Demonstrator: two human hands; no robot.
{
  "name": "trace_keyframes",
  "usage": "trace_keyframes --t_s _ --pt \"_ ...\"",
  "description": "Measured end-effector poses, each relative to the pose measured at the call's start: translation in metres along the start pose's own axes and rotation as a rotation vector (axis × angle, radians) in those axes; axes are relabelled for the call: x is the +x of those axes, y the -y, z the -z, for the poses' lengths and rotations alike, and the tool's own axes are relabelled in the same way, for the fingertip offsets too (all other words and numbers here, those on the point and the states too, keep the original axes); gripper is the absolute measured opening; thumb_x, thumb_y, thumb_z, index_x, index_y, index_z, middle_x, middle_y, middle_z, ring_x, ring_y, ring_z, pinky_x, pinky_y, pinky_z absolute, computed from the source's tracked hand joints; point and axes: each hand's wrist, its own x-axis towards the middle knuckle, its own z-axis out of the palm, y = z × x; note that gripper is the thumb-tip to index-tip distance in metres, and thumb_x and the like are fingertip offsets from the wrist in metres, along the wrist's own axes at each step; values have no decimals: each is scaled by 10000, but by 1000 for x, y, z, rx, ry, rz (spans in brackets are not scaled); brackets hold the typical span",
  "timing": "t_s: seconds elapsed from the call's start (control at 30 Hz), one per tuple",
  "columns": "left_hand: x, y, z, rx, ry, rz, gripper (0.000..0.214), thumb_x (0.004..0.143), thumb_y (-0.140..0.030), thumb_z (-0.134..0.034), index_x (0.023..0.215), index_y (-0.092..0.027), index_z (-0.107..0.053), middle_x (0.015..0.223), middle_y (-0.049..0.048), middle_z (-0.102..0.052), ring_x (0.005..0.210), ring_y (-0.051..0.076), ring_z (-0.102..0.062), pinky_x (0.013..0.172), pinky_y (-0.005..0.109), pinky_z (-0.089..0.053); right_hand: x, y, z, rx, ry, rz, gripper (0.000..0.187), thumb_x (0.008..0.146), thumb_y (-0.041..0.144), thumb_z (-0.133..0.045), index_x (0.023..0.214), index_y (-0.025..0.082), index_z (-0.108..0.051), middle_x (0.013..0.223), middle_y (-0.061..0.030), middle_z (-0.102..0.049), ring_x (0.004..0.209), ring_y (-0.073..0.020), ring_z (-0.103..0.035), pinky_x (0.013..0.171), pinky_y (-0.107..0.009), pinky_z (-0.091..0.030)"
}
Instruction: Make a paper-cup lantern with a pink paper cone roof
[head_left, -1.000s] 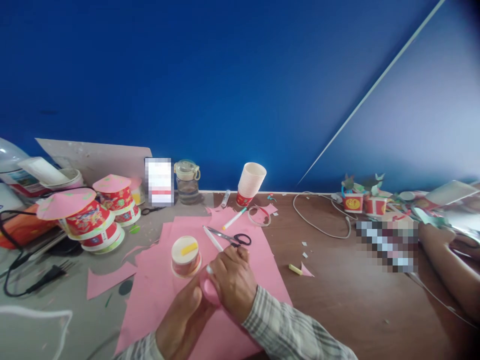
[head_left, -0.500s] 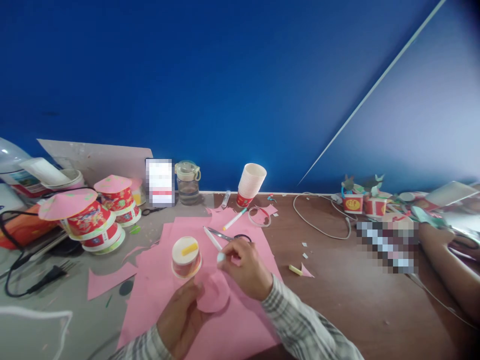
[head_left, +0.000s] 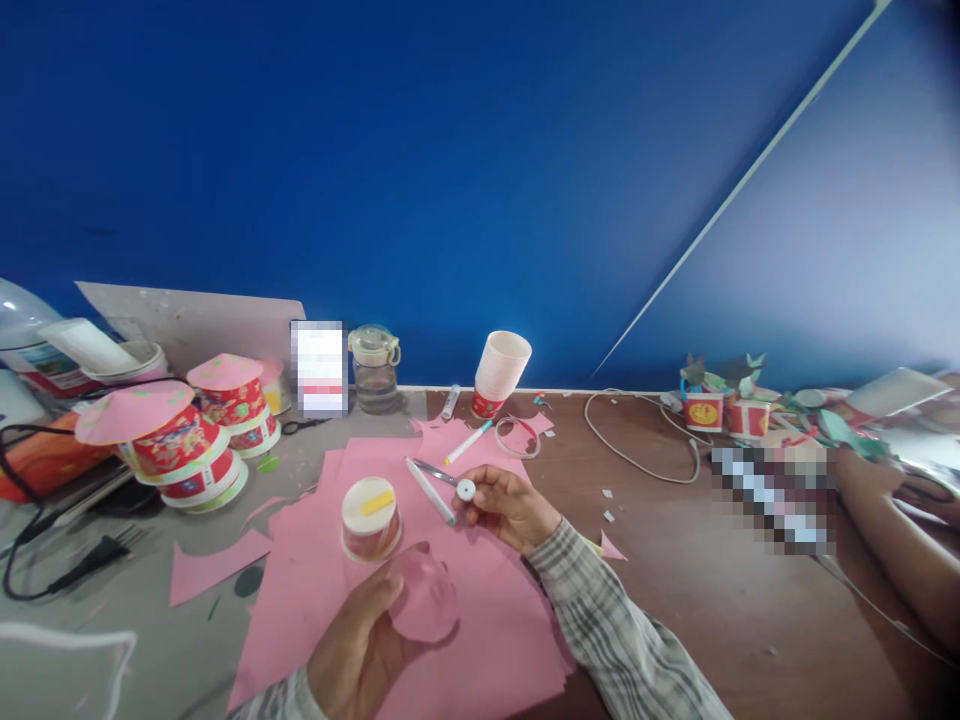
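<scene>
My left hand point(head_left: 364, 640) grips a curled round piece of pink paper point(head_left: 425, 597) between thumb and fingers, in front of the cup. My right hand point(head_left: 506, 508) pinches a small white round thing with a dark centre point(head_left: 465, 490); its exact kind is not clear. The scissors point(head_left: 437, 472) lie partly hidden behind that hand. Beside them rests a white marker point(head_left: 430, 490). An upturned paper cup point(head_left: 370, 535) stands on pink paper sheets point(head_left: 300, 600), with a yellow stick point(head_left: 377, 502) lying on its top.
Pink-roofed cup models point(head_left: 176, 440) stand at the left, near a black plug point(head_left: 90, 565). At the back are a glass jug point(head_left: 375, 370) and stacked cups point(head_left: 501, 370). A cable point(head_left: 637, 455) curves across the table. Another person's arm point(head_left: 892, 530) is at far right.
My right hand has drawn away from the pink piece, up and to the right, turning the white thing's round face into view. My left hand has tilted the pink piece.
</scene>
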Motion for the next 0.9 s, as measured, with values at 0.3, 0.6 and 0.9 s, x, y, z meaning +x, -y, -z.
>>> trace_keyframes --t_s 0.3,0.6,0.9 --pt "-8 -2 -4 18 47 41 662 342 -358 -773 950 -173 -589 935 148 -688 963 378 -544 770 547 -459 7 -12 6 -225 18 32 433 598 525 -669 861 186 -608 723 -48 -682 492 -122 -571 507 -284 -480" --pt "-8 -2 -2 -9 94 32 651 370 -387 -766 957 -167 -588 911 139 -697 1002 386 -516 804 522 -451 9 -17 4 -768 -284 281 152 595 144 -659 739 192 -671 690 -10 -626 735 -183 -560 770 -340 -412" --pt "-8 -13 -5 -49 112 23 682 361 -461 -760 969 -211 -575 928 105 -696 983 359 -538 811 535 -439 -14 6 -16 -796 -26 285 280 826 374 -468 821 176 -666 630 -8 -629 517 -116 -542 512 -218 -436"
